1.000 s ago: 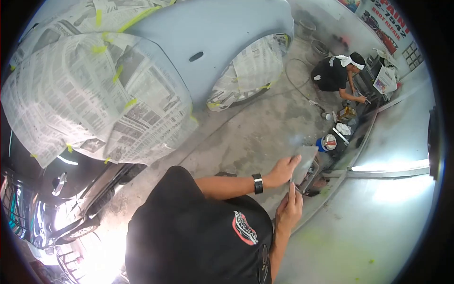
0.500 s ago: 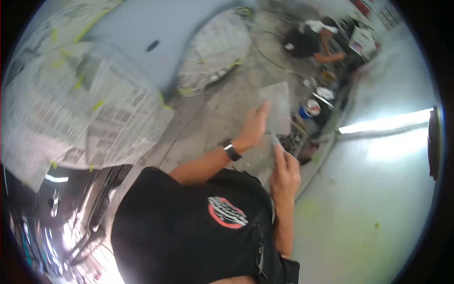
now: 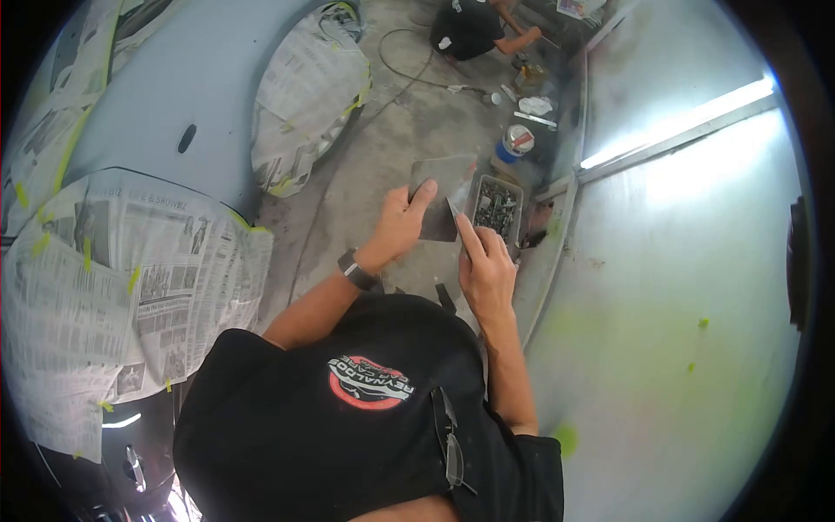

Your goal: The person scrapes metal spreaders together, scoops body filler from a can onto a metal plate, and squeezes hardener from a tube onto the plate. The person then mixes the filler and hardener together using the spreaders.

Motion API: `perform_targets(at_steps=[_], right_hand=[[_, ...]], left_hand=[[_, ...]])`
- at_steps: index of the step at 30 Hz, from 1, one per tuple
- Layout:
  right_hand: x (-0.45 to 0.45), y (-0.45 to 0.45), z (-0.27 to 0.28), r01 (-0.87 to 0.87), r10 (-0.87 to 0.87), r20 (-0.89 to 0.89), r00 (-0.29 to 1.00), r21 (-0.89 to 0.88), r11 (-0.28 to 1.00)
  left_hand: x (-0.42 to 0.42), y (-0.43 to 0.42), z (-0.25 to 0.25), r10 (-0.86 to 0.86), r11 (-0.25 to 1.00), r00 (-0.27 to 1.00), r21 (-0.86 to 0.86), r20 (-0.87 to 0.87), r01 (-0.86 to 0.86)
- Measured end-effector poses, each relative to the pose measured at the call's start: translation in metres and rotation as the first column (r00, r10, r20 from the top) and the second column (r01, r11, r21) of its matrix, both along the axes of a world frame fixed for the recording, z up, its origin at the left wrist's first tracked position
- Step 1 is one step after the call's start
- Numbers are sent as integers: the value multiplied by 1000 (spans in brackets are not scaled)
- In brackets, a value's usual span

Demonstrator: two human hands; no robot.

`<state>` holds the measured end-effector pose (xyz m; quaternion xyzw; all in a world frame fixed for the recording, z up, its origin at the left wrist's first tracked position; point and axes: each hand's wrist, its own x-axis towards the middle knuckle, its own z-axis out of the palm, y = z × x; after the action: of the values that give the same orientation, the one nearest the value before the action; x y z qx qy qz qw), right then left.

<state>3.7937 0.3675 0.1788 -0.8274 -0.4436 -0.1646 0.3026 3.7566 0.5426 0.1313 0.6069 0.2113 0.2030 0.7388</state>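
Clasps a flat plate [image 3: 445, 183] in the closed left hand [image 3: 400, 226], thumb on top, above the floor [image 3: 344, 196]; grips a thin blade [image 3: 452, 208] in the closed right hand [image 3: 488, 274], at the plate's edge near a tray [image 3: 479, 193]

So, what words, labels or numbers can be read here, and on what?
"REYNALDOS", on the black shirt, upside down.
"CAR CARE", on the same shirt.
"LIFE & SHOWBIZ", seemingly, on the newspaper.
Newspaper columns, bucket label and co-worker's shirt lettering: too small or blurred.
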Motion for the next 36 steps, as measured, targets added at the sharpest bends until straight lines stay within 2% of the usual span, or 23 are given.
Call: perform_targets(at_steps=[2,5,9,11,12,13,14,16,17,20,23,26,27,29,30,32,33,34,35,36], right_hand=[[1,3,0,26,-26,-19,999,4,1000],[12,11,1,27,-26,-41,999,36,999],[34,11,12,66,-70,-115,991,-41,997],[63,11,14,59,-35,-236,971,96,994],[73,10,16,66,-14,-291,957,169,983],[77,7,19,188,-80,-466,881,190,964],[84,5,17,309,-148,-535,832,226,924],[93,2,10,530,-244,-673,699,257,808],[94,1,7,566,-285,-661,694,255,784],[92,3,7,581,-250,-748,614,214,786],[86,-1,-15,339,-174,-579,796,188,922],[75,-11,-20,215,-30,-721,692,167,962],[75,-13,-20,211,-53,-714,698,135,968],[74,-28,-10,42,0,-765,644,35,998],[73,-33,-4,-45,21,-791,611,-9,999],[72,-41,-23,8,64,-803,593,85,996],[75,-46,-30,40,82,-804,589,130,991],[80,-47,-30,252,103,-858,503,259,932],[87,-46,-30,464,148,-895,420,352,813],[94,-46,-32,658,215,-913,346,400,638]], left_hand=[[-10,5,28,-50,989,994,132,-97,62],[-7,12,1,-68,942,987,318,-144,111],[-23,4,17,-245,917,946,264,-213,297],[-33,-10,2,-377,863,903,276,-207,423],[-35,-13,-1,-340,871,916,295,-213,392],[-36,-16,-3,-304,878,928,313,-216,361],[-33,-18,-4,-264,886,940,331,-215,325],[-23,-19,10,-205,827,978,539,27,158],[-21,-19,14,-183,784,972,619,149,53],[-14,-33,13,-302,675,950,721,73,159],[4,-37,13,-158,740,970,672,184,-7],[19,-22,6,-77,743,994,670,81,3],[23,-18,8,-65,754,994,657,88,-8],[32,-9,12,-38,773,994,634,99,-33],[37,-2,15,-15,782,999,623,45,-16],[43,9,24,28,805,998,593,-62,14],[42,11,29,49,822,997,569,-57,-8],[41,14,36,68,838,996,545,-50,-30],[40,14,39,81,853,996,520,-46,-45],[38,9,36,72,852,996,516,42,-84]])
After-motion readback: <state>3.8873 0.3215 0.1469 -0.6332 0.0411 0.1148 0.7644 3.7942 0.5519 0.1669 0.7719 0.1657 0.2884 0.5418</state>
